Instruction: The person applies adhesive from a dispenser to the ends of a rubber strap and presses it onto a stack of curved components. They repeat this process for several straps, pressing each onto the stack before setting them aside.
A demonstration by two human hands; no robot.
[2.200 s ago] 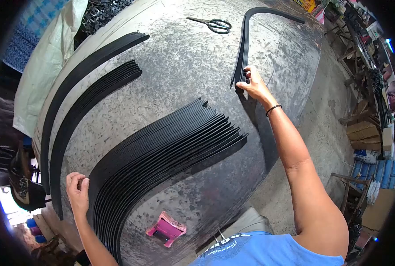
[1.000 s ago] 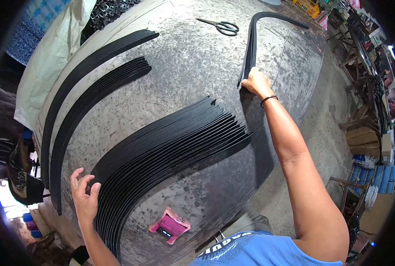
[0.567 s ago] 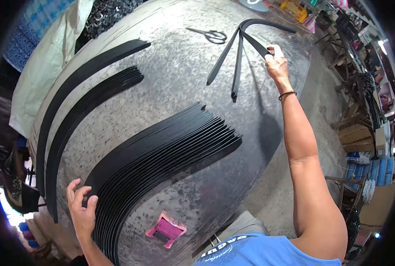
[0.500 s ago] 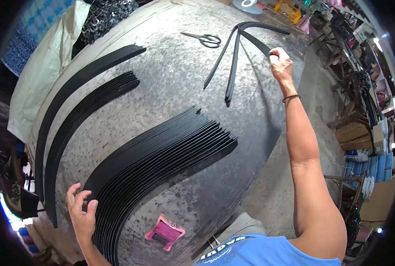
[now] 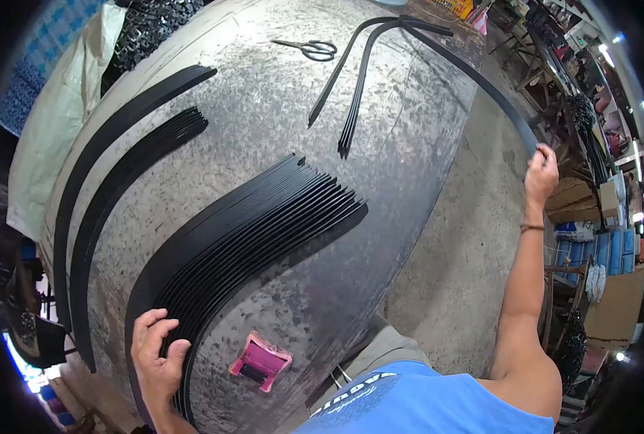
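Observation:
My right hand (image 5: 541, 173) is closed on the end of a long black strip (image 5: 481, 78), which stretches from the far side of the table out past its right edge. Two narrower black bundles (image 5: 358, 87) lie near that strip's far end. My left hand (image 5: 158, 356), fingers apart and curled, is over the lower left part of a wide fanned stack of black strips (image 5: 264, 217). Whether it touches the stack I cannot tell. Left of the stack lie two more curved black bundles (image 5: 130, 166).
Black-handled scissors (image 5: 315, 50) lie at the table's far side. A pink object (image 5: 262, 360) rests near the front edge of the metal table (image 5: 401, 181). A pale sack (image 5: 61, 137) stands at the left. Cartons and blue packs (image 5: 604, 253) are at the right.
My right hand has moved right and toward me, drawing the black strip out past the table edge. My left hand has shifted slightly right. The whole view has shifted a little.

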